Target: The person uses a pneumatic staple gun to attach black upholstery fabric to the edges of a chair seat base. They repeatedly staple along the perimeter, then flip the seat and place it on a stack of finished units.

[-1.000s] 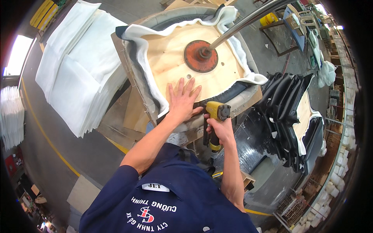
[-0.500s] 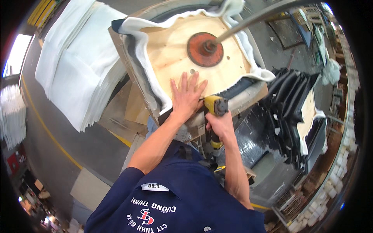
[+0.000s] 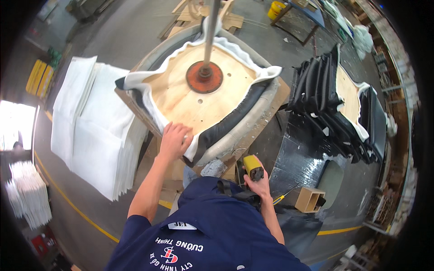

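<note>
Head view: the wooden panel (image 3: pixel 181 106) sits beneath a red disc (image 3: pixel 193 80); the left hand (image 3: pixel 173 142) bends over the white padding (image 3: pixel 193 148), grip unclear; the right hand (image 3: pixel 258 183) grasps a yellow tool (image 3: pixel 252 165), well apart. Edge-arranging seems in hand, calling next for snug layers

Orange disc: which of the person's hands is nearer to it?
Left. The left hand is by the wooden panel's near corner, below the orange disc; the right hand, around the yellow tool, is lower and farther right, off the panel.

A grey-padded stand (image 3: pixel 236 139) carries a wooden panel (image 3: pixel 176 100).
</note>
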`<state>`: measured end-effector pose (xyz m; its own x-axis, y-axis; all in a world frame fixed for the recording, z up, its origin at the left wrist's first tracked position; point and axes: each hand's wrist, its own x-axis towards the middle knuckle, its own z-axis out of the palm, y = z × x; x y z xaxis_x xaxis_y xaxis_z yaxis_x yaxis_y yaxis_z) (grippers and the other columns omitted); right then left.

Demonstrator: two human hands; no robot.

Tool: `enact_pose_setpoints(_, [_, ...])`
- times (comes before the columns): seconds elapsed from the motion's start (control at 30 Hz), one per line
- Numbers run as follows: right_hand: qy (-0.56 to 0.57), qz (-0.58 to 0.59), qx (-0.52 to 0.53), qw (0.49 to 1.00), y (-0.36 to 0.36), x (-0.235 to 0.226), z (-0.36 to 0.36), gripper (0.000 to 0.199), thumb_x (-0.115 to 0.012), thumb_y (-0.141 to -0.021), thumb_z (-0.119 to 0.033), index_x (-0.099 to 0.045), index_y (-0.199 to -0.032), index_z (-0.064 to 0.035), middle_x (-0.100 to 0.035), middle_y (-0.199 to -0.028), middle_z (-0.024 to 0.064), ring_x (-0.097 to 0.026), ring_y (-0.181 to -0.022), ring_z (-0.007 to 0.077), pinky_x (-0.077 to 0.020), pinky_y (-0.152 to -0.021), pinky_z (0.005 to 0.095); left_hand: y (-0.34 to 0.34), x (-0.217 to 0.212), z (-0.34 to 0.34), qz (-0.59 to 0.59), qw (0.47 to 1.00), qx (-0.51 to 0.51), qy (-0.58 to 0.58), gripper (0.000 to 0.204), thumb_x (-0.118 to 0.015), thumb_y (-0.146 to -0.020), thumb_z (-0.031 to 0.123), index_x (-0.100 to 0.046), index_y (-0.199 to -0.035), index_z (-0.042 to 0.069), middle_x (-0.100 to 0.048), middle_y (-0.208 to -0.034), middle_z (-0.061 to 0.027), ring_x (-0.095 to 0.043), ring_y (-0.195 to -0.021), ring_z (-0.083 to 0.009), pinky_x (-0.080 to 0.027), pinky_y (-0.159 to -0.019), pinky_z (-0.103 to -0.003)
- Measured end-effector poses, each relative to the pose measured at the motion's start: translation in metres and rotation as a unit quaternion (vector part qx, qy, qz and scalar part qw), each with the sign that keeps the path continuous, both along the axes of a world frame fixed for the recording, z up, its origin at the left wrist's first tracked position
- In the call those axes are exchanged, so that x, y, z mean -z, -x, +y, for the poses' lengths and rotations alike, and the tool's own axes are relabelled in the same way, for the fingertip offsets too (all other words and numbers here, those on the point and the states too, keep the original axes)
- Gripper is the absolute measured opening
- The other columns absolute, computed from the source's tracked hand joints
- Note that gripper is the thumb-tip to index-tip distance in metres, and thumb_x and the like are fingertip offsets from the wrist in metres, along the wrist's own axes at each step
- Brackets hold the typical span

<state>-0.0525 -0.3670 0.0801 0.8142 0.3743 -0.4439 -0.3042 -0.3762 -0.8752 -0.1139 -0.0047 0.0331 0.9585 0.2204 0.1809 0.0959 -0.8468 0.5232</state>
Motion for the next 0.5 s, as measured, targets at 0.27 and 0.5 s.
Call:
enact_pose_setpoints(0.27, [-0.038,-0.023,0.059,0.997,0.051,0.04,-0.065,0.085,-0.074,-0.075,-0.001,-0.047,-0.154,-0.0119,-0.069,-0.095,0.0063,-0.064,-0.077,0.0111,-0.0538,-0.072,0.0289,-0.011,0.01,-0.045,-0.107,0.993,-0.055,0.0,0.034,-0.051,-0.097,0.026,-0.071,-0.074,0.012,-0.068,-0.081,-0.004,-0.058,-0.084,-0.0268,-0.04,-0.093,-0.044])
enact_pose_setpoints(0.5, [-0.041,-0.037,0.087,0.995,0.064,0.039,-0.067,0.085,-0.072,-0.075,0.0,-0.047,-0.155,-0.0153,-0.07,-0.096,0.0084,-0.065,-0.077,0.0124,-0.0545,-0.073,0.0296,-0.019,-0.003,-0.081,-0.041,0.999,0.017,-0.01,0.027,-0.058,-0.095,0.033,-0.072,-0.097,0.011,-0.069,-0.098,-0.0063,-0.061,-0.097,-0.0283,-0.04,-0.095,-0.045])
